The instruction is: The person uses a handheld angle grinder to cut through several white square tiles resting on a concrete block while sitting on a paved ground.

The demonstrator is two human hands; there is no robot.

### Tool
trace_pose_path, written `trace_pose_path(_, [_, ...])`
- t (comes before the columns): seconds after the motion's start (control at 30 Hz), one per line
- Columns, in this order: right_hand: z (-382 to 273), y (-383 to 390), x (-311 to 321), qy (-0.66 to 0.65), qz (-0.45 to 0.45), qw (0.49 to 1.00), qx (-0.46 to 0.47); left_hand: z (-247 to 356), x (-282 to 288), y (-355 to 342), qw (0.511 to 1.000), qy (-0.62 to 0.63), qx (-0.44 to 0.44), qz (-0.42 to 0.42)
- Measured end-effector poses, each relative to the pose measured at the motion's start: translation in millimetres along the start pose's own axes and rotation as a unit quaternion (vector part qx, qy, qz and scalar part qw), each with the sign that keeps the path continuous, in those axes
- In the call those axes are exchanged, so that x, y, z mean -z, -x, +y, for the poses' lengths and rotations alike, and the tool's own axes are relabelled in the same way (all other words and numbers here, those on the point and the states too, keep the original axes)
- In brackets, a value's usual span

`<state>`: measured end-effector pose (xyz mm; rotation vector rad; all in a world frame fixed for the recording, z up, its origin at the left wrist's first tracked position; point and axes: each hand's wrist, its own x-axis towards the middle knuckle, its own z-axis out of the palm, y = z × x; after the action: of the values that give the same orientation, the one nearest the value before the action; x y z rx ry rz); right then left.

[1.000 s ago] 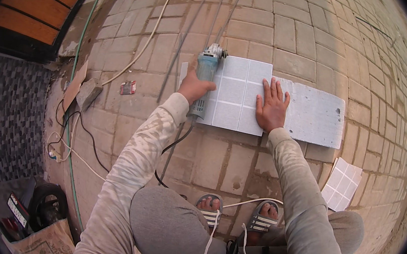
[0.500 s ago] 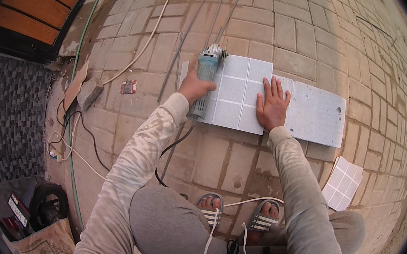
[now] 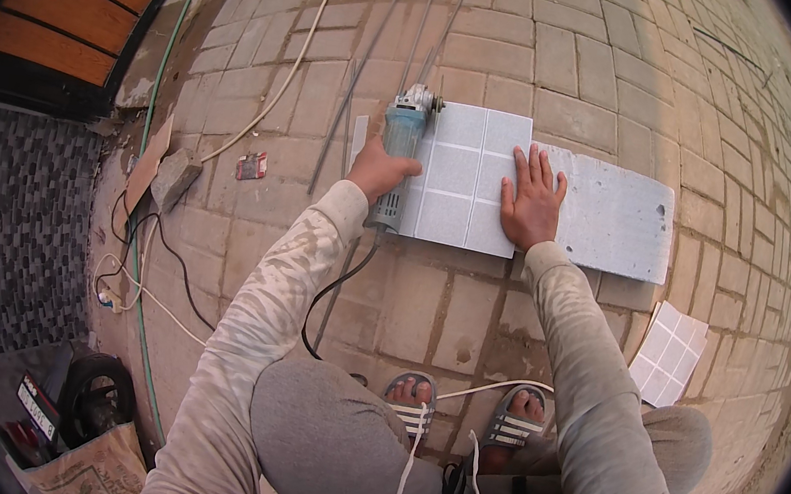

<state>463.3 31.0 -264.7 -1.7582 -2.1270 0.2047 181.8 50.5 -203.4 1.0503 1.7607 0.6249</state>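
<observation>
1. Paved brick floor [image 3: 468, 294] carries everything.
2. A grey slab [image 3: 613, 218] lies under the gridded tile sheet [image 3: 466, 182].
3. The angle grinder [image 3: 399, 150] rests along the sheet's left edge.
4. Left hand [image 3: 380, 169] is clenched around the grinder's body.
5. Right hand [image 3: 533, 199] lies flat, fingers spread, on the sheet's right edge.

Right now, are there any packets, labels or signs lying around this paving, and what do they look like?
Small packet: flat on the pavers left of the left hand, rectangular, red and white.
Printed sack: lower left corner, tan paper with dark print.
Plate-like sign: lower left beside a dark tyre-like ring, narrow white rectangle with red edge and dark characters.
</observation>
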Motion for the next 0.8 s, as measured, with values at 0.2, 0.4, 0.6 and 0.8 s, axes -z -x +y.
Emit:
trace_pose_path(0.2, [1.4,0.1,-1.4,0.002,-0.001,1.0,0.002,-3.9,-0.5,-0.6,1.0,-0.01,-0.006,0.005])
trace_pose_path(0.4, [2.4,0.7,-1.8,0.004,-0.004,1.0,0.001,-9.0,-0.5,2.1,1.0,-0.001,-0.001,0.003])
trace_pose_path(0.6, [3.1,0.5,-1.8,0.008,-0.008,1.0,-0.002,-10.6,-1.9,4.9,1.0,-0.002,0.009,0.0])
trace_pose_path(0.8, [-0.2,-0.5,-1.6,0.01,-0.01,1.0,-0.002,-17.1,1.3,4.1,1.0,-0.01,-0.007,0.006])
